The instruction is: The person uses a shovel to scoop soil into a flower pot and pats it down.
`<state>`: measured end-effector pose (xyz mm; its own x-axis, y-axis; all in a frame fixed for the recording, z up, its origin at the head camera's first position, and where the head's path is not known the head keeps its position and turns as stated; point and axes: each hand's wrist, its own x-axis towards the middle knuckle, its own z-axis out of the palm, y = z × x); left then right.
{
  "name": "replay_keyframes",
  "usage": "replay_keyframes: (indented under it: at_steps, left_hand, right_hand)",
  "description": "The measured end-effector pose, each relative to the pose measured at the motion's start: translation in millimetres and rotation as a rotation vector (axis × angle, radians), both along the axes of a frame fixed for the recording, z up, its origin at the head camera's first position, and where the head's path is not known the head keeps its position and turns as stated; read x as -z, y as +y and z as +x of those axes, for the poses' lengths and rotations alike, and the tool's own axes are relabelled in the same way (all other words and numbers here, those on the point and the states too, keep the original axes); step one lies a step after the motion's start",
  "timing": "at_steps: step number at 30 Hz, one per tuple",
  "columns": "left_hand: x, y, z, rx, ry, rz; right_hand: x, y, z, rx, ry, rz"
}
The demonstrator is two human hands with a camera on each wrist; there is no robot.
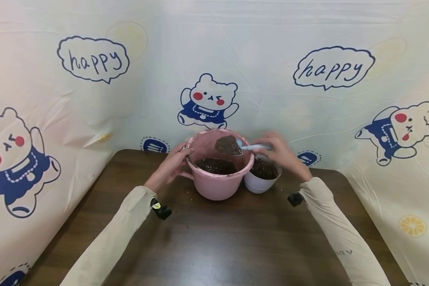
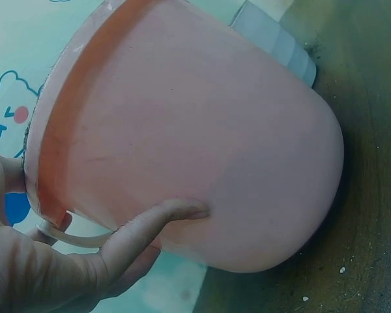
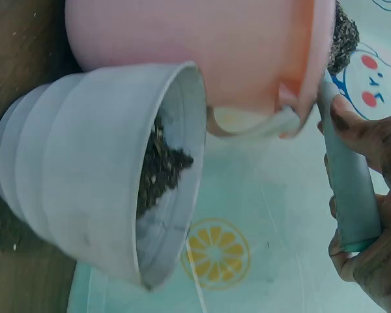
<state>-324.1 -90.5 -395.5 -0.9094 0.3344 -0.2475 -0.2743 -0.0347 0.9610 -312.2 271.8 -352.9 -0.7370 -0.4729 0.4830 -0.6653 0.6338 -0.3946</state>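
Note:
A pink bucket (image 1: 217,186) with dark soil (image 1: 216,166) inside stands on the table. My left hand (image 1: 171,163) grips its rim at the left; in the left wrist view, one finger of that hand (image 2: 85,264) lies against the outer wall. With my right hand (image 1: 279,153) I hold a small trowel by its light blue handle (image 3: 350,186). The blade carries a heap of soil (image 1: 227,145) over the bucket's opening, near the right rim. Just right of the bucket, below my right hand, is a white ribbed flowerpot (image 3: 85,169) with soil (image 3: 159,171) in it.
The dark wooden table (image 1: 214,242) stretches toward me, with a few white specks near the bucket. A printed cloth (image 1: 264,31) with bears hangs close behind the bucket and along both sides. Thin pale handle (image 2: 81,240) hangs at the bucket's side.

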Motion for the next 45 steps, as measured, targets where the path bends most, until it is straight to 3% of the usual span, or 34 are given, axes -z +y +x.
replay_keyframes:
  at_steps: [29, 45]
  left_hand:
    - [-1.1, -1, 0.5, -0.001, 0.018, -0.013]
    - [0.4, 0, 0.0, -0.001, 0.014, -0.027]
  right_hand:
    - [-9.5, 78, 33.7, 0.099, 0.204, -0.002]
    - [15.0, 110, 47.1, 0.249, 0.213, 0.06]
